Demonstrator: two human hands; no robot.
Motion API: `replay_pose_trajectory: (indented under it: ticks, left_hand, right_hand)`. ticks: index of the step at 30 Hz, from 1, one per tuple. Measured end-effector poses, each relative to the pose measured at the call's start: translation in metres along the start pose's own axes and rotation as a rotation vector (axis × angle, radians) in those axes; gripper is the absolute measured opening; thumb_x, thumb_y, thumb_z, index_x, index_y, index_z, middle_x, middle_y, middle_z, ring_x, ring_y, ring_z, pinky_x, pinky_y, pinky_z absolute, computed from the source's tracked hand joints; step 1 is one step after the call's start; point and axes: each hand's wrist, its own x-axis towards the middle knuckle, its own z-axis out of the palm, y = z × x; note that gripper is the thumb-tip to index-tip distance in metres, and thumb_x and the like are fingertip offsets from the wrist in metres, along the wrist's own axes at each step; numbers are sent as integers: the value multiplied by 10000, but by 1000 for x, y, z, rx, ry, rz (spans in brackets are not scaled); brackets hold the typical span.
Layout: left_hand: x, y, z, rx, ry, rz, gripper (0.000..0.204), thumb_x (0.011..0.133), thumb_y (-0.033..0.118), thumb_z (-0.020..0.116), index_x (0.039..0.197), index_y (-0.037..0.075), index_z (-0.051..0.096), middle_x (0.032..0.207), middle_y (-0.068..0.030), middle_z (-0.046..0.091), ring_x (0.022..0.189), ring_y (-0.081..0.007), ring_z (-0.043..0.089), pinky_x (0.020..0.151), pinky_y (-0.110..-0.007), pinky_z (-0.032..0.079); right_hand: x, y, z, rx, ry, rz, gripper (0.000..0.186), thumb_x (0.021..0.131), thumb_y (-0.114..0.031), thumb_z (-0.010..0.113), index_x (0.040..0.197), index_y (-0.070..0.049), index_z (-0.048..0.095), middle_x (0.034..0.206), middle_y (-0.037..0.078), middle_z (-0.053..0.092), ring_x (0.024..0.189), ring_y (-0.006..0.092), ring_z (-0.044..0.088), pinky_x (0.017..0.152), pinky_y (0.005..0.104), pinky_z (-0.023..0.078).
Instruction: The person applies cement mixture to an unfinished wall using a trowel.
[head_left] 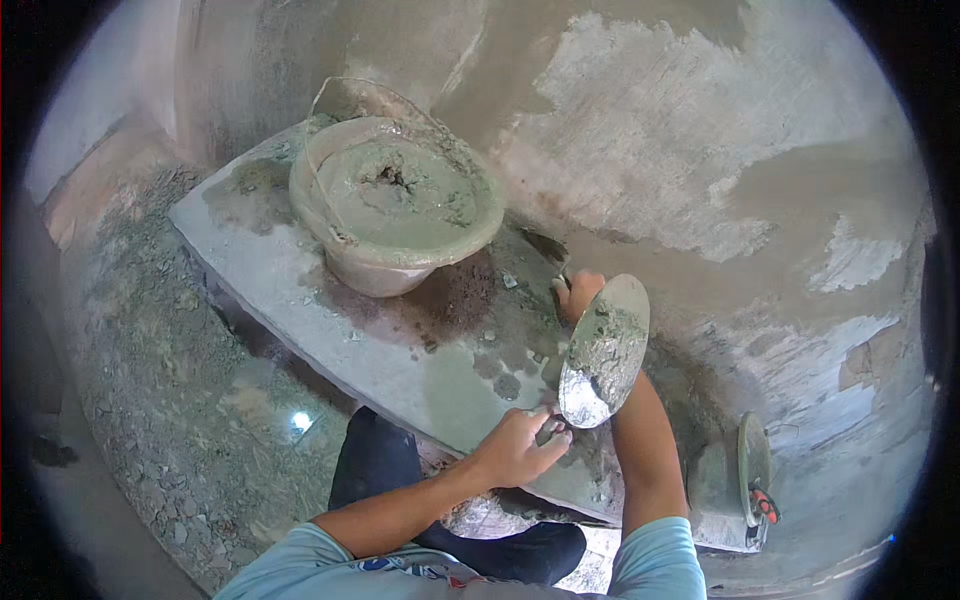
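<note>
Left hand [517,450] and right hand [578,295] each grip a tool beside a mortar bucket [375,270]

The left hand is closed on the near end of an oval trowel [622,340], which extends toward 1 o'clock. Its metal face is smeared with grey-green mortar and shines at the lower tip. The right hand also lies at 1 o'clock from the left, partly hidden behind the oval trowel; its fingers are curled around a small trowel [543,245], whose dark blade points to 11 o'clock beside the wall.

Both hands are above a pale board [260,265]. On it, at 11 o'clock from the left hand, stands the mortar bucket, nearly full of grey-green mix [400,215], with a wire handle [398,97] arching over its far side. Crumbs and damp patches surround its base. The patchily coated wall [680,110] spreads from 12 to 3 o'clock. At 3 o'clock is another container [755,450] with a red-and-black tool [765,503] at its rim. Rubble [170,330] covers the floor toward 10 o'clock.
</note>
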Motion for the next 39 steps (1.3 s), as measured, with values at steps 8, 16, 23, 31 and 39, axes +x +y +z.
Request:
replay_pose_trajectory:
  ticks: [8, 16, 23, 31, 39]
  left_hand:
    - [0, 0, -1, 30, -15, -40, 279, 890, 208, 668, 1033, -30, 645, 859, -220, 683, 785, -359, 685, 711, -399, 502]
    - [2, 6, -3, -53, -23, -45, 282, 889, 214, 674, 1037, -24, 646, 888, -211, 695, 822, -346, 695, 728, -392, 505]
    - [5, 7, -1, -89, -49, -47, 331, 880, 208, 646, 986, -105, 633, 833, -299, 665, 817, -447, 674, 709, -455, 504]
    - [3, 1, -3, -36, -31, -29, 281, 885, 197, 647, 991, -63, 638, 828, -267, 665, 772, -412, 670, 683, -431, 493]
    - [3, -1, -1, -60, -53, -80, 309, 875, 203, 654, 952, -96, 637, 819, -299, 661, 799, -442, 675, 690, -462, 496]
  right_hand:
    - [31, 18, -28, 168, -188, 147, 287, 870, -348, 677, 953, -90, 772, 839, 251, 697, 847, 412, 695, 795, 505, 537]
    - [1, 97, 1, -43, 165, -273, 312, 916, -357, 653, 916, -65, 763, 779, 199, 718, 722, 368, 684, 729, 465, 547]
    - [-15, 92, -32, 984, -193, 246, 278, 916, -331, 653, 902, -73, 753, 784, 191, 700, 799, 358, 692, 747, 496, 522]
    - [8, 8, -34, 114, -218, 8, 262, 882, -288, 656, 903, -39, 734, 852, 248, 678, 845, 450, 662, 769, 523, 520]
    - [34, -10, -23, 66, -254, 96, 330, 913, -364, 636, 965, -55, 740, 909, 248, 698, 865, 476, 670, 786, 547, 545]
